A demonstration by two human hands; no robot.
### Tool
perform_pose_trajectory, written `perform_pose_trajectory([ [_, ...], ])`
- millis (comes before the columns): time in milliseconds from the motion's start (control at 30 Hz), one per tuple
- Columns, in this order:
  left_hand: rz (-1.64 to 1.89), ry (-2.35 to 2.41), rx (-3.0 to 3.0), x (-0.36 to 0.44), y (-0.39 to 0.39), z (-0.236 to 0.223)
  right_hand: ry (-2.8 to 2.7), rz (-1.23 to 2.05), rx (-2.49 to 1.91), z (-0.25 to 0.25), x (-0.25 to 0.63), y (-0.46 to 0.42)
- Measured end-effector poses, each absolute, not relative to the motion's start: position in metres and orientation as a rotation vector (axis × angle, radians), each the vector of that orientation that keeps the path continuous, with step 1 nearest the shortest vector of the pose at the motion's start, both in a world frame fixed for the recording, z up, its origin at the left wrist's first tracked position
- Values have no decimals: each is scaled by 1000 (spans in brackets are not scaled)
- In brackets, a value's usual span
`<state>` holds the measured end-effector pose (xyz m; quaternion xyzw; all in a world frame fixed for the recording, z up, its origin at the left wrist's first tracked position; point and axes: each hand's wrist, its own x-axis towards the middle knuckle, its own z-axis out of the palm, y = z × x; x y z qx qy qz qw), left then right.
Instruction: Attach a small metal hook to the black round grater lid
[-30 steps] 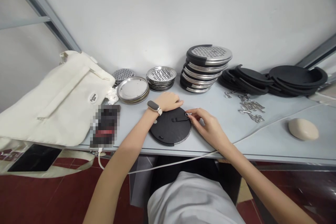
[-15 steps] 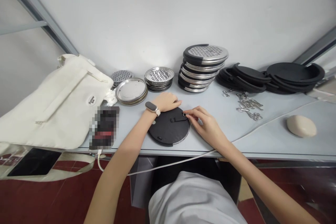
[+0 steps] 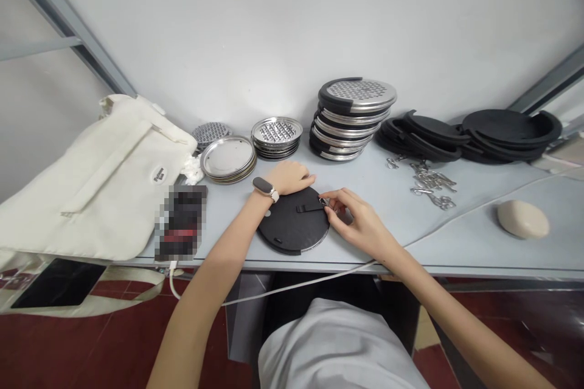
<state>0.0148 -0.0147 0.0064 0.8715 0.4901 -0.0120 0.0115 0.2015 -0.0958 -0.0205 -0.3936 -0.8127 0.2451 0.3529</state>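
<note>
A black round grater holder (image 3: 292, 228) lies flat at the table's front, its plain side up, with a slotted strip across it and a sliver of metal rim at the lower right. My left hand (image 3: 292, 178), wearing a watch, curls over its far edge and holds it; the fingertips are partly hidden. At the right edge, my right hand (image 3: 353, 213) pinches a small metal hook (image 3: 323, 201) between thumb and index finger, against the end of the strip. Several similar metal hooks (image 3: 431, 179) lie in a loose pile farther right.
Behind stand a tall stack of graters in black holders (image 3: 351, 127), grater discs (image 3: 277, 137), flat metal discs (image 3: 228, 158) and black holders (image 3: 506, 134). A cream bag (image 3: 109, 176) and a pixelated object (image 3: 181, 222) sit left. A white cable (image 3: 429, 234) crosses near a beige rounded object (image 3: 522, 219).
My right hand has shifted slightly and more of the metal hook shows at its fingertips. My left hand and the holder have stayed in place.
</note>
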Motion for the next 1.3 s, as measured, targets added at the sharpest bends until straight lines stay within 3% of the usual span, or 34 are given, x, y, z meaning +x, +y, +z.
perform_pose_trajectory([
  [1300,-37,1517,2771,15,-14,6,-2129,722,-1079,-24,204,-95],
])
